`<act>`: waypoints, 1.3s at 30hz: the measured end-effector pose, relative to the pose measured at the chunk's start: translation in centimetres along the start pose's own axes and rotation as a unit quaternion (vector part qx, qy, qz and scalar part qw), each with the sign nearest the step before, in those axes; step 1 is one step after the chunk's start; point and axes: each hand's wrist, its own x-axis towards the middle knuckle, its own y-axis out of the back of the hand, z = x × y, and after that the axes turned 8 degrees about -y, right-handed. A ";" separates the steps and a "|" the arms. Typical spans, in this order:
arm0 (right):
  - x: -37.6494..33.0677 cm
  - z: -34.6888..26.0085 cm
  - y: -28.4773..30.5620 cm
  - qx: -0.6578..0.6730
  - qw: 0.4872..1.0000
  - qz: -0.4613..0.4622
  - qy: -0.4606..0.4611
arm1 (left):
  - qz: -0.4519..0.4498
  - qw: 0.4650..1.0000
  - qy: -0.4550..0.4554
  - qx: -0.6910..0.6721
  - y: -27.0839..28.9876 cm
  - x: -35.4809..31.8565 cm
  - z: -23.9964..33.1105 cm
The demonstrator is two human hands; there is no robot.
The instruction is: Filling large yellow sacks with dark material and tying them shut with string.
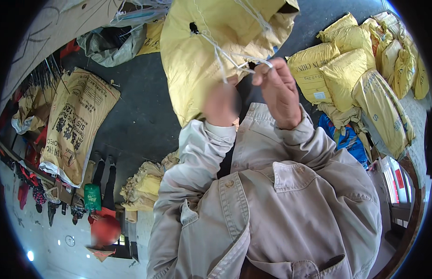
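A large yellow sack (pixel 186 74) stands in front of me, with a dark hole near its left side and white strings hanging across it. My right hand (pixel 282 95) is closed, thumb and finger pinching a white string (pixel 219 49) close to the sack's near edge. Just left of it, against the sack, is my left hand (pixel 220 104). It is blurred, so its fingers cannot be made out. One strand of the string runs down to it. Both my forearms are in light beige sleeves.
Full yellow sacks (pixel 343 76) are piled at the right, above a blue bag (pixel 343 135). A tan printed sack (pixel 79 125) is at the left, near a grey bag (pixel 116 46). Crumpled sacks (pixel 144 186) lie at lower left, near a person in red (pixel 104 228).
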 end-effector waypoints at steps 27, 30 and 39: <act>10.3 -9.4 2.0 -0.137 0.983 -0.061 0.103 | 0.137 0.940 -0.162 -0.267 8.1 14.8 7.8; 13.1 -10.7 3.1 -0.090 0.989 -0.025 0.115 | 0.056 0.939 -0.265 -0.213 5.5 14.8 13.0; 10.7 -11.3 1.3 -0.212 0.965 -0.101 0.118 | 0.181 0.935 -0.295 0.073 4.7 6.4 12.1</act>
